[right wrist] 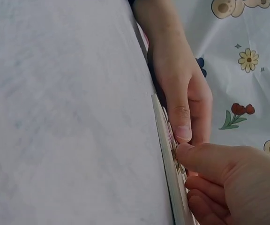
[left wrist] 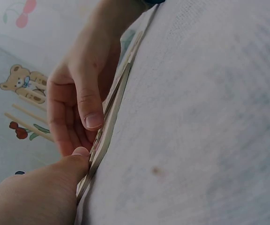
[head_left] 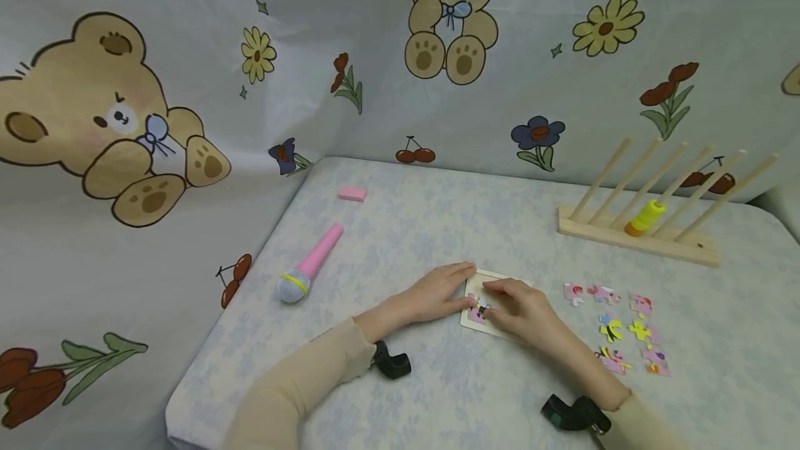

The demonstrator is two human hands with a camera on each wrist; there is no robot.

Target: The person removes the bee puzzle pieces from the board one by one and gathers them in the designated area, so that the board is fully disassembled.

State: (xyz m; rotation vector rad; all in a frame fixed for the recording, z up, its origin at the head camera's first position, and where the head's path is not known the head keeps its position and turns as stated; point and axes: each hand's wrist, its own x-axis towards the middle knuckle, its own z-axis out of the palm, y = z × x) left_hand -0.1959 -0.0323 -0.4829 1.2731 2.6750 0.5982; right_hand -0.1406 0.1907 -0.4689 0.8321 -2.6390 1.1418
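Note:
A small wooden puzzle board [head_left: 470, 324] lies on the table, with pink puzzle pieces [head_left: 478, 314] in its lower left part. My left hand [head_left: 440, 294] rests at the board's left side, fingers stretched along the edge and thumb on the pieces. Over the board is my right hand [head_left: 528, 311], its fingers bent and its thumb touching the pieces near the left thumb. A gap shows between right thumb and index finger, with nothing seen in it. Both thumbs meet closely above the board [right wrist: 165, 140] in the right wrist view. The right hand hides part of the board.
Several loose puzzle pieces [head_left: 640, 330] lie right of the board. A wooden peg rack [head_left: 637, 238] with yellow and orange beads [head_left: 646, 217] stands at the back right. A pink toy microphone [head_left: 320, 252] and a pink block [head_left: 353, 194] lie to the left.

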